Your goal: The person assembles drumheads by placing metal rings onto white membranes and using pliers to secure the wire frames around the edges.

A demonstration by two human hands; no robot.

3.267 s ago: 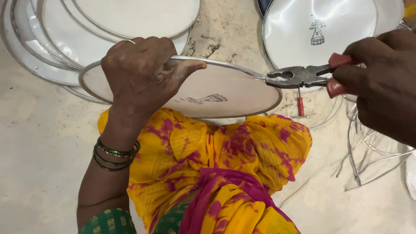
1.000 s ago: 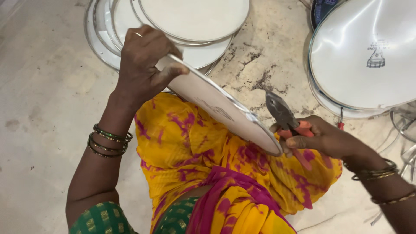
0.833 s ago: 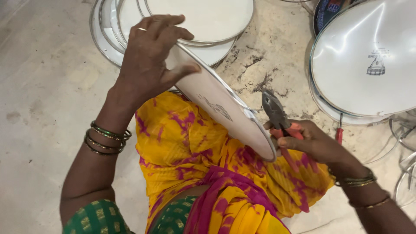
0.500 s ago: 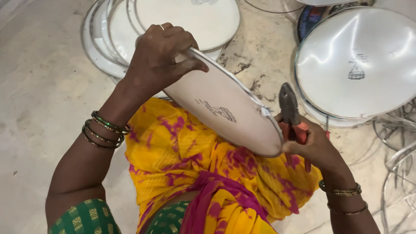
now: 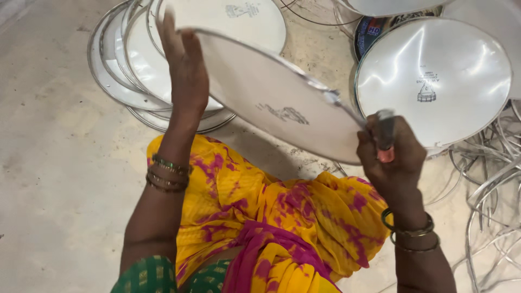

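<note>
Above the lap, over yellow cloth (image 5: 255, 206) dyed with pink blotches, a round white disc (image 5: 271, 92) with a thin metal rim is held tilted, its high edge toward the far left and its low edge toward the right. The disc's face is smooth and matt, with a small grey mark printed near its middle. The far-left rim is steadied by the left hand (image 5: 184, 70), whose fingers (image 5: 168, 38) are stretched almost straight and laid flat along the rim and back of the disc, not curled around it. The low right edge is met by pliers (image 5: 380, 135), whose dark metal head is blurred and whose red-tipped handles are enclosed in the right hand (image 5: 393, 157); that hand's fingers are closed tightly around the handles. Whether the rim is actually pinched by the pliers cannot be told. On the pale stone floor (image 5: 54, 179), a fanned stack of similar rimmed discs (image 5: 135, 70) lies at the far left, a larger glossy white disc (image 5: 434, 76) at the far right, and loose thin metal hoops (image 5: 488, 184) along the right edge.
</note>
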